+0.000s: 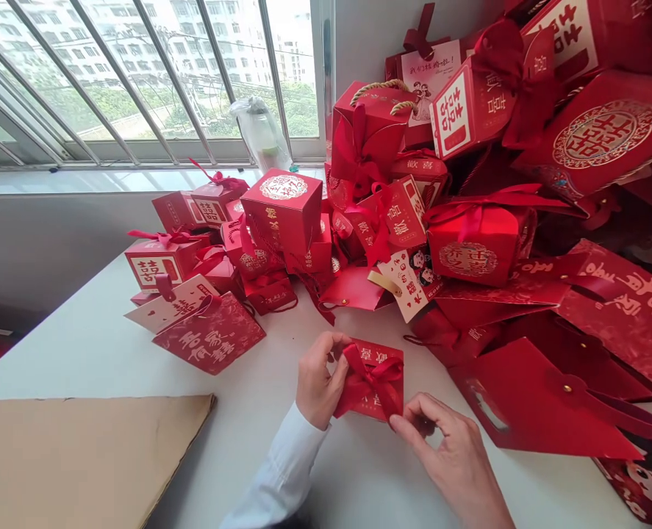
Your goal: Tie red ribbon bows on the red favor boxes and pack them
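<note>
My left hand (pixel 319 380) pinches the red ribboned gift box (pixel 370 379); my half-open right hand (pixel 447 448) touches its lower corner.

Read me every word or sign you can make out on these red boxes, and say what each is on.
"囍" on the white label of the upper right box.
"囍" on the left box.
"结婚啦!" on the white card.
The packet and the remaining print are too small or blurred.
</note>
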`<state>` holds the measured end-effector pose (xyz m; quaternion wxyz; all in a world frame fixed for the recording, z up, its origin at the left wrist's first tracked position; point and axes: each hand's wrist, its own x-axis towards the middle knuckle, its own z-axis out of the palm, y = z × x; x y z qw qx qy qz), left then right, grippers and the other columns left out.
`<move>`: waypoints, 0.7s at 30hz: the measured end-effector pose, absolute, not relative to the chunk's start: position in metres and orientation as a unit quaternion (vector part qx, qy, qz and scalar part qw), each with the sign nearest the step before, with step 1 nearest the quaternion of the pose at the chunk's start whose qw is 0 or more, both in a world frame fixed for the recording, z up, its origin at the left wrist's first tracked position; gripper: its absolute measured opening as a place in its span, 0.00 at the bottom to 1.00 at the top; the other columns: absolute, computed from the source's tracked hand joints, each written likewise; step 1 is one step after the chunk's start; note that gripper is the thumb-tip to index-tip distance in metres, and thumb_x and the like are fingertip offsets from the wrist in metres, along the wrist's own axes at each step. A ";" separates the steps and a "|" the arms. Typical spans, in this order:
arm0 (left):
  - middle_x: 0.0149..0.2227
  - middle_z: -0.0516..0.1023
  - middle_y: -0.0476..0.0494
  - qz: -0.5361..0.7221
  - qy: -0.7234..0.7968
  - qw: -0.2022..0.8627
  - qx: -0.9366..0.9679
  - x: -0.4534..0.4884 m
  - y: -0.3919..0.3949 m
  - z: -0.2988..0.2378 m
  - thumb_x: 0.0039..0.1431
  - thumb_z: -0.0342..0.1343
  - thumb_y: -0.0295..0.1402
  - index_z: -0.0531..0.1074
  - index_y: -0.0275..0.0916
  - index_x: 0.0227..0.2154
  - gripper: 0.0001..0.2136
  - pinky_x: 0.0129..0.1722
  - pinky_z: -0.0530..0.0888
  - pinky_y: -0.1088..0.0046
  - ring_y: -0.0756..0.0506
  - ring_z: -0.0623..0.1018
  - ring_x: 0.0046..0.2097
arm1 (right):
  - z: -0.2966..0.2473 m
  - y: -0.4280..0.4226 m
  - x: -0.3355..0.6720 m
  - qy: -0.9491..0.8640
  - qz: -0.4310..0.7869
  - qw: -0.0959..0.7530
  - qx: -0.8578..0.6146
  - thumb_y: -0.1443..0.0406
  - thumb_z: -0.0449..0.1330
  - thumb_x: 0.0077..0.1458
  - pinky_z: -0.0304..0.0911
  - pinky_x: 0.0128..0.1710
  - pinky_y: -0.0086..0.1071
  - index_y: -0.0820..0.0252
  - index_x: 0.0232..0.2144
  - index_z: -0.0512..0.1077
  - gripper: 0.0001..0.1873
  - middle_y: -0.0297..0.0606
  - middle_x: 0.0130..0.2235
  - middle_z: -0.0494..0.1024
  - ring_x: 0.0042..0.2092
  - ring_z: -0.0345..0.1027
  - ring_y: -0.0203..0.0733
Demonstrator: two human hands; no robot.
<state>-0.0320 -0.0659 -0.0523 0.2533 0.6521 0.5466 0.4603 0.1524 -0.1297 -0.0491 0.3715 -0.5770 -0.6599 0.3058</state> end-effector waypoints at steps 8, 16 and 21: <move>0.31 0.74 0.48 0.466 0.541 0.298 0.634 -0.033 -0.069 -0.052 0.60 0.48 0.29 0.70 0.39 0.33 0.06 0.33 0.67 0.75 0.50 0.70 0.31 | -0.053 -0.092 0.165 -0.592 0.360 0.422 -0.585 0.55 0.57 0.56 0.64 0.32 0.28 0.57 0.42 0.70 0.15 0.37 0.36 0.72 0.33 0.67 0.38; 0.31 0.73 0.48 0.465 0.539 0.285 0.642 -0.032 -0.069 -0.053 0.59 0.49 0.28 0.70 0.38 0.33 0.06 0.33 0.67 0.75 0.50 0.69 0.31 | -0.045 -0.086 0.153 -0.634 0.326 0.399 -0.577 0.63 0.57 0.53 0.59 0.28 0.27 0.57 0.29 0.68 0.04 0.32 0.31 0.69 0.28 0.61 0.35; 0.31 0.73 0.47 0.464 0.541 0.284 0.641 -0.030 -0.070 -0.050 0.60 0.48 0.29 0.71 0.38 0.33 0.06 0.32 0.68 0.75 0.49 0.70 0.31 | -0.041 -0.091 0.146 -0.651 0.216 0.427 -0.589 0.67 0.55 0.52 0.59 0.31 0.27 0.56 0.28 0.65 0.01 0.31 0.30 0.71 0.30 0.64 0.36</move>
